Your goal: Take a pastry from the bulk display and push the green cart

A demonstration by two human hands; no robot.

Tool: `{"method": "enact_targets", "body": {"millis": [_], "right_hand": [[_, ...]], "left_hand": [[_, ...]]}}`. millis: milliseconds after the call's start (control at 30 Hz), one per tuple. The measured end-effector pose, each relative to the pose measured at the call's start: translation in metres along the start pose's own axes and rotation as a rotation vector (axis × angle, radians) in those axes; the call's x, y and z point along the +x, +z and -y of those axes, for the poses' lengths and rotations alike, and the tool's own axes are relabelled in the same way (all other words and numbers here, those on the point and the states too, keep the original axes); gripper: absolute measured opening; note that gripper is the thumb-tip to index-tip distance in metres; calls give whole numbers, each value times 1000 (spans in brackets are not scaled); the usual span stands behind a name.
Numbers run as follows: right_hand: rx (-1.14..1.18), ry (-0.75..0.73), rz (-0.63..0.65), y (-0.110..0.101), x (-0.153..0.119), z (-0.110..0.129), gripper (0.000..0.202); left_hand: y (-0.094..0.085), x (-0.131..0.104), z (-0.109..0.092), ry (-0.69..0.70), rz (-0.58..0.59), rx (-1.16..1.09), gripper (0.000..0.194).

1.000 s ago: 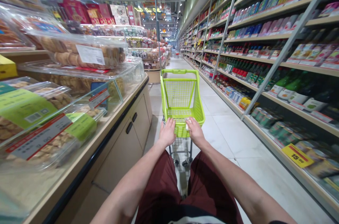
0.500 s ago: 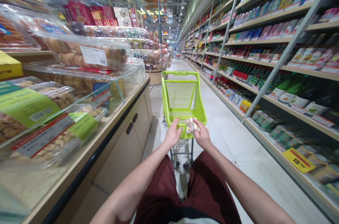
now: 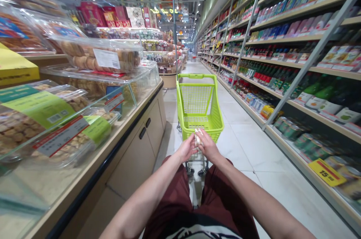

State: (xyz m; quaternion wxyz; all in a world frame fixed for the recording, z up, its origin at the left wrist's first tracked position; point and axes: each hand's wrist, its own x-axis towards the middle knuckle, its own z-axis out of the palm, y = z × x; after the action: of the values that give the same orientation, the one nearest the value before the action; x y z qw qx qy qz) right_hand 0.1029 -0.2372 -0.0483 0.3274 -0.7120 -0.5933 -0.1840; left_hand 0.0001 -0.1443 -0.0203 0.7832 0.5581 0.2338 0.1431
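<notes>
A lime green shopping cart (image 3: 199, 108) stands in the aisle right in front of me. My left hand (image 3: 186, 149) and my right hand (image 3: 208, 145) are together just behind the cart's near rim. Both hands close around a small crumpled white item (image 3: 197, 137), perhaps a paper or a wrapper; what it is cannot be told. Neither hand is on the cart handle. My dark red shorts show below my arms.
A counter with clear bins of biscuits (image 3: 70, 92) runs along my left, with cabinet doors (image 3: 141, 145) beneath. Tall shelves of bottles and cans (image 3: 284, 77) line the right. The white tiled aisle (image 3: 245, 145) runs ahead past the cart.
My hands left the cart handle and came together. My right hand's white item is now held between both hands. The view has moved slightly forward along the counter.
</notes>
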Motion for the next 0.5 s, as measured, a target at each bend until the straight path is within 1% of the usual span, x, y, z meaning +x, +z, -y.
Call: {"method": "enact_targets", "body": {"millis": [67,100,133,200,267,300,367,433,500], "right_hand": [[-57,-46,-14,0,8,-8,48],[-97,-67,-35,1,14,-11,47],[-133,-92,-52,4,21,-13,46],[-181,-189,-28,15,31,-14,43],[-200,-331,48,32,34,-15,39],[-208,-392,81,41,31,-16,38],[-222,-470,121,60,19,-18,34],[-237,-487,145,73,3,-22,31],[-254,-468,172,74,-11,-26,29]], "left_hand": [[-16,4,6,37,-170,308,31],[-24,7,10,55,-261,421,30],[-32,9,14,69,-333,496,31],[-43,11,23,75,-399,554,37],[-49,9,32,108,-402,668,44],[-49,6,37,136,-382,772,46],[-47,-1,45,183,-306,1050,51],[-45,-7,51,184,-231,1300,54],[-43,-9,53,165,-209,1406,55]]}}
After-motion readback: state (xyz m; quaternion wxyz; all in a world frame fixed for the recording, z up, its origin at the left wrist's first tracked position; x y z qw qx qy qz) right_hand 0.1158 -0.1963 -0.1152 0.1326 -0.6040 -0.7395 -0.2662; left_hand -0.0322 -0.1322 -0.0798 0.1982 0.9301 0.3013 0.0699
